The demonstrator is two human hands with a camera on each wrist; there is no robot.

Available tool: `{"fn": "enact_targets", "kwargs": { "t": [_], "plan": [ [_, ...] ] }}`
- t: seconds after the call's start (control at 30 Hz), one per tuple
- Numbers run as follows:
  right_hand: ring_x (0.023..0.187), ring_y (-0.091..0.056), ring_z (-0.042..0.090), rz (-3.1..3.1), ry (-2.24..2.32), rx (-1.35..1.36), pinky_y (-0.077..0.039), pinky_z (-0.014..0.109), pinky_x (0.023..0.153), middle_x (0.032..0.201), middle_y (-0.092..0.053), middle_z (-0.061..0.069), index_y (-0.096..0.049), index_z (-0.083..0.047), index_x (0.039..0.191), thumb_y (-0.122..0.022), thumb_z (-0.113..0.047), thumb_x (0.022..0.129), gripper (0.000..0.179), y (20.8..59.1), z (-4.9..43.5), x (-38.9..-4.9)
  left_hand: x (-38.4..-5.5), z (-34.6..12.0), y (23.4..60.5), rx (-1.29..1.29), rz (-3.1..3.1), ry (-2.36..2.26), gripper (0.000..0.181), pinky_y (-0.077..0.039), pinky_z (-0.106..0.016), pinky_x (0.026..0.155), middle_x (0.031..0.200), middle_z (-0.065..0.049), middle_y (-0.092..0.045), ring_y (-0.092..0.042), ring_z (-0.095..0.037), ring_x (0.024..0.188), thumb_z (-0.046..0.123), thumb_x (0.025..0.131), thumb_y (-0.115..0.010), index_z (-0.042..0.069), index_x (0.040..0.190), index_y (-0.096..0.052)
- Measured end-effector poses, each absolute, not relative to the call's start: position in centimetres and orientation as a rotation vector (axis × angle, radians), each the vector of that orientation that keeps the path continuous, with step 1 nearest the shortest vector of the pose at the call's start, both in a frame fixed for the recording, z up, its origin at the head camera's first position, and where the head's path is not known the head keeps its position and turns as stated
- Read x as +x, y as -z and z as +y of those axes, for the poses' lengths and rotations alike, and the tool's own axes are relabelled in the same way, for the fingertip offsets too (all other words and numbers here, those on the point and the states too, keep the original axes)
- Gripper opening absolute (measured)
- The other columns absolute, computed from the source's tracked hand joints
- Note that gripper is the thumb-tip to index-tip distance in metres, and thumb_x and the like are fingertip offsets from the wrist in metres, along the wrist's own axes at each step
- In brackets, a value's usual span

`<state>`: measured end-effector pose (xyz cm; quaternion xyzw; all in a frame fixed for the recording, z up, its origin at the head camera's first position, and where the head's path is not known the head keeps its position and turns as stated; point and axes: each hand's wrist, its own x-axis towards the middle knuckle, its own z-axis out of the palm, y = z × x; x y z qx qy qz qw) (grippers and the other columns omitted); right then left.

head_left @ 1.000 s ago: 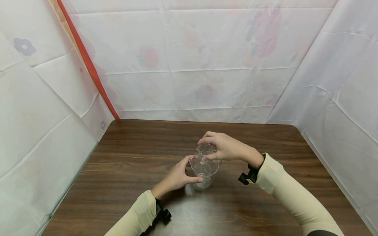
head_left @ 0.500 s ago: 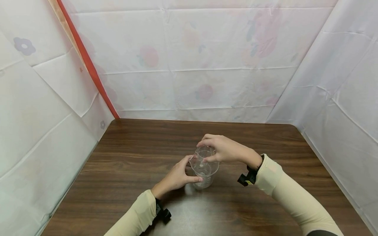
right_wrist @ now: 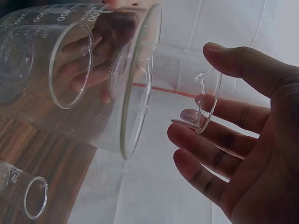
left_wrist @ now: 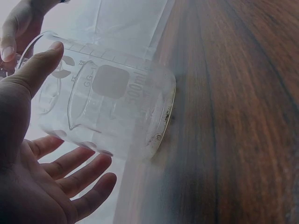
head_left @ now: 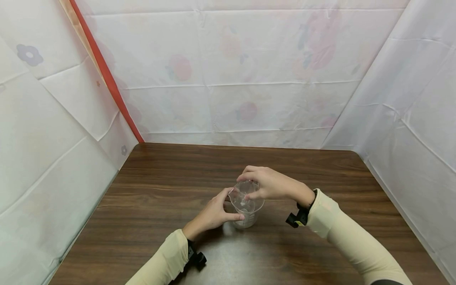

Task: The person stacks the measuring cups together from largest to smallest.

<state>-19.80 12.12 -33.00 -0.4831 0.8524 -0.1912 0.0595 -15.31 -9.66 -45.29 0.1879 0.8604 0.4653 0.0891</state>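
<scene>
on woodgrain tabletop [head_left: 153,206], clear cylindrical beaker [left_wrist: 111,91]

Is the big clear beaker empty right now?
No: the right wrist view shows a smaller beaker with a pouring lip inside the big beaker, visible through its clear wall.

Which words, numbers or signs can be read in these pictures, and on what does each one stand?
"500ml": on the large beaker, left wrist view.
"GG-1": same beaker; whatever follows is unclear.
"PROX": same beaker, right wrist view; its beginning is unclear.
The scale numbers on that beaker: only partly legible.
Marks on the smaller beakers: too small or blurred to read.
</scene>
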Motion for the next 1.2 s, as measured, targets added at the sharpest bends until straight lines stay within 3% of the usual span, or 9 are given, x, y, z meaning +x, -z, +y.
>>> {"fn": "enact_targets", "kwargs": {
  "t": [1.2],
  "plan": [
    [0.090,-0.059,0.013,2.539,0.453,-1.435,-0.051,0.023,0.077,0.110,-0.060,-0.002,-0.064,-0.013,0.126,-0.076,-0.029,0.086,0.044,35.0,11.4,-19.4,-15.2,-9.8,45.3,0.563,2.535,-1.396,0.087,-0.053,-0.044,0.093,0.136,-0.003,-0.054,-0.061,-0.024,0.116,0.049,0.077,-0.079,0.019,0.147,-0.037]
  ]
}}
